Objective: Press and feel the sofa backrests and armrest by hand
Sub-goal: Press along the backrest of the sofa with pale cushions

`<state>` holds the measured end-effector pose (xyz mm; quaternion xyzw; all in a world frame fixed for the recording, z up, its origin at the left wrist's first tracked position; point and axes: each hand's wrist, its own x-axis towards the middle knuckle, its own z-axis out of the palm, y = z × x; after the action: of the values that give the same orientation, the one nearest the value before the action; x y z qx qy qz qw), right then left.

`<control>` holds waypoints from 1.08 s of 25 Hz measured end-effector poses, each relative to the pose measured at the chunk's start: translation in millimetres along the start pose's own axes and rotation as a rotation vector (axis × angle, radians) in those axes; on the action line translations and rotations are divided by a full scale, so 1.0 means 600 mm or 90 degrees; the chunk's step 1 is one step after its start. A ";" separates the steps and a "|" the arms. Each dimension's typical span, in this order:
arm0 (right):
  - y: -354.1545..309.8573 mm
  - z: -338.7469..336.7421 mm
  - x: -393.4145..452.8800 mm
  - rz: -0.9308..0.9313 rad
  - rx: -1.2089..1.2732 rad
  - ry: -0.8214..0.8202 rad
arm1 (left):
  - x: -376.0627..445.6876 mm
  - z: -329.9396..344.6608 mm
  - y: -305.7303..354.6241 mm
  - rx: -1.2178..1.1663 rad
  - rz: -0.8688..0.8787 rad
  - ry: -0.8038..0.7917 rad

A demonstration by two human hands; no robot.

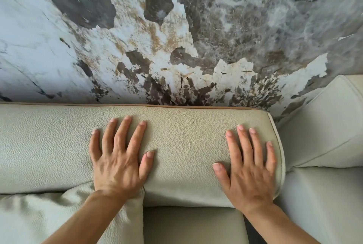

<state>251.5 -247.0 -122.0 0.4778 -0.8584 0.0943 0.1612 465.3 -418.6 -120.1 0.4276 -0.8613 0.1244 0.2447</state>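
A pale grey-beige pebbled leather sofa backrest (182, 141) runs across the middle of the view, with a tan piped top edge against the wall. My left hand (117, 157) lies flat on it, palm down, fingers spread, near the middle. My right hand (249, 167) lies flat with fingers apart close to the backrest's rounded right end. Both hands hold nothing. A second backrest cushion (322, 123) of the same leather stands at the right, angled away.
A marble-patterned wall (176, 37) in white, grey and brown rises right behind the sofa. A loose cushion (59, 214) lies under my left forearm at the lower left. The seat cushions (192, 224) show below and at the lower right.
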 end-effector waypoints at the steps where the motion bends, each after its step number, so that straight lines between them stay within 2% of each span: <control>1: 0.002 0.004 0.009 -0.005 -0.001 0.002 | 0.006 0.004 0.001 -0.001 -0.002 0.001; 19: 0.010 0.074 0.157 -0.046 0.002 0.059 | 0.109 0.075 -0.002 0.016 -0.030 0.034; 27: 0.010 0.094 0.198 -0.057 -0.003 0.077 | 0.140 0.094 -0.006 0.009 -0.043 0.014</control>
<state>177.3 -355.3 -130.7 0.5089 -0.8250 0.1135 0.2179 407.1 -501.4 -123.6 0.4571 -0.8426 0.1269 0.2550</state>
